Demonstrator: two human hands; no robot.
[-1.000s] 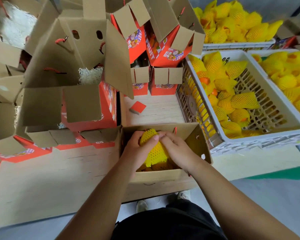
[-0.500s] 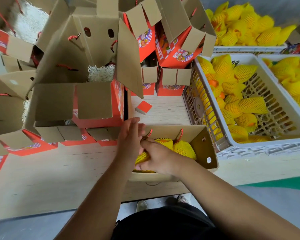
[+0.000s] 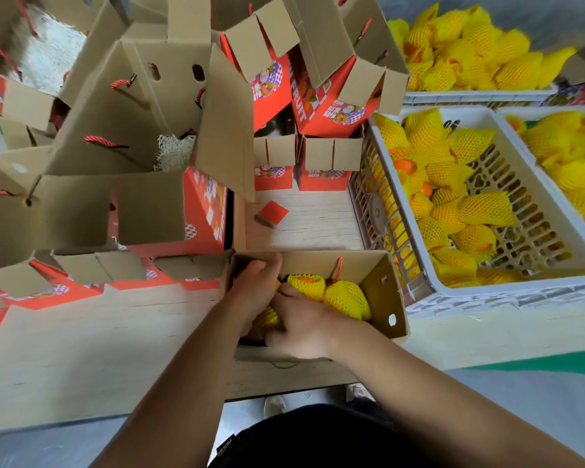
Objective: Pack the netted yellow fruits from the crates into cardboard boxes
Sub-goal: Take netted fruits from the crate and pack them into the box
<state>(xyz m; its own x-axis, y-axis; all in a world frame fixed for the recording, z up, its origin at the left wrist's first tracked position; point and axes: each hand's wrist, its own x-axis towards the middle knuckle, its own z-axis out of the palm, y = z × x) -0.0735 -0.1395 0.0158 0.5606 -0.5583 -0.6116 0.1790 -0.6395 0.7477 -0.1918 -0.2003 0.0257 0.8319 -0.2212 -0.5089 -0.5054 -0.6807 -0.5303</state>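
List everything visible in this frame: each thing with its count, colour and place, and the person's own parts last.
open box: one, brown cardboard, table edge, in front of the person
netted fruits in box: at least three, yellow
white crates: three in view, right side, holding netted yellow fruits
empty boxes: many, red and brown, piled left and behind, flaps open
red card piece: one, on the table behind the open box
table: one, pale wood
shoes: pale, on the grey floor below
left hand: inside the box, at its left wall
right hand: curled on a fruit in the box
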